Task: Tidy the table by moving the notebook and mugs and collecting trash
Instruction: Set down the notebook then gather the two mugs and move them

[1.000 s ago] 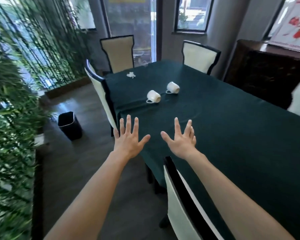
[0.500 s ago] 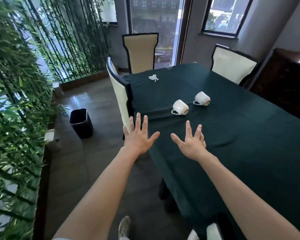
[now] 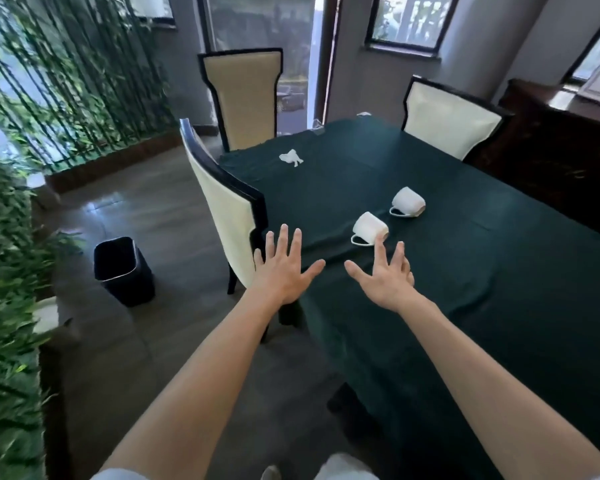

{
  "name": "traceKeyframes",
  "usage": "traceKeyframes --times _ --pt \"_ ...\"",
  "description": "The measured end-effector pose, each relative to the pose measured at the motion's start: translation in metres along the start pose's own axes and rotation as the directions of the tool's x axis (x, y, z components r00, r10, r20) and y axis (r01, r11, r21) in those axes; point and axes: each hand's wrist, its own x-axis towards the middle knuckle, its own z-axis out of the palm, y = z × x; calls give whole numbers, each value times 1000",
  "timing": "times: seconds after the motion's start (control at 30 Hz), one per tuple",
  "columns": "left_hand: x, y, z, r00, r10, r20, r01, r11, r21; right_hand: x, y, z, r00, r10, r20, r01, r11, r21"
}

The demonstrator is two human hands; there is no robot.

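Two white mugs lie on their sides on the dark green tablecloth: the nearer mug and the farther mug. A crumpled white piece of trash sits near the table's far left corner. My left hand is stretched out with fingers spread, over the table's left edge beside a chair. My right hand is also spread, just in front of the nearer mug, its fingertip close to the mug's rim. Both hands hold nothing. No notebook is in view.
A black waste bin stands on the floor to the left. Cream chairs stand around the table: one at the left side, one at the far end, one at the far right. Bamboo plants line the left wall. A dark sideboard is at the right.
I have moved along the table's left side toward the mugs. Both hands stay spread and have come nearer to the mugs; the chair that was right below me has dropped out of view.
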Motion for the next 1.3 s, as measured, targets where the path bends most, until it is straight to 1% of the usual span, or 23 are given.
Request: traceKeyframes --times 0.1,0.23,0.37,0.53,0.63,0.73,0.87,0.97,1.03,1.1,1.13,1.2,1.23,1.3 --pt "26 -3 3 999 27 27 -26 999 -21 21 -3 1 999 30 -20 -30 1000 4" --pt "65 0 12 996 27 80 -21 997 -77 56 0 0 997 78 -29 -77 997 27" --pt "114 7 23 986 5 164 36 969 -243 102 8 -2 993 114 -25 -112 991 72" --pt "182 19 35 975 -28 220 106 930 -351 171 14 -4 986 160 -41 -151 975 165" --pt "219 27 39 956 -15 294 105 950 -294 206 17 -1 982 186 -44 -174 964 199" --pt "245 35 46 932 10 363 89 963 -255 234 21 6 981 188 -44 -176 965 194" --pt "265 49 63 912 29 409 79 966 -246 253 25 18 974 217 -70 -195 952 235" --pt "276 57 79 902 22 430 104 958 -267 260 23 35 974 194 -115 -169 966 195" --pt "288 62 89 889 -11 458 181 926 -330 267 24 45 974 202 -100 -183 967 175" --pt "298 64 99 876 -50 480 279 864 -419 271 25 52 973 210 -93 -196 970 141" --pt "303 65 103 864 -79 497 343 815 -467 274 27 54 971 215 -101 -203 972 114" --pt "312 67 112 819 -130 559 483 682 -549 278 30 57 969 220 -111 -214 975 62" --pt "314 67 115 802 -141 580 527 625 -576 281 30 57 968 219 -121 -215 976 44" --pt "323 66 123 789 -147 596 558 579 -595 291 29 57 963 223 -150 -220 975 41"
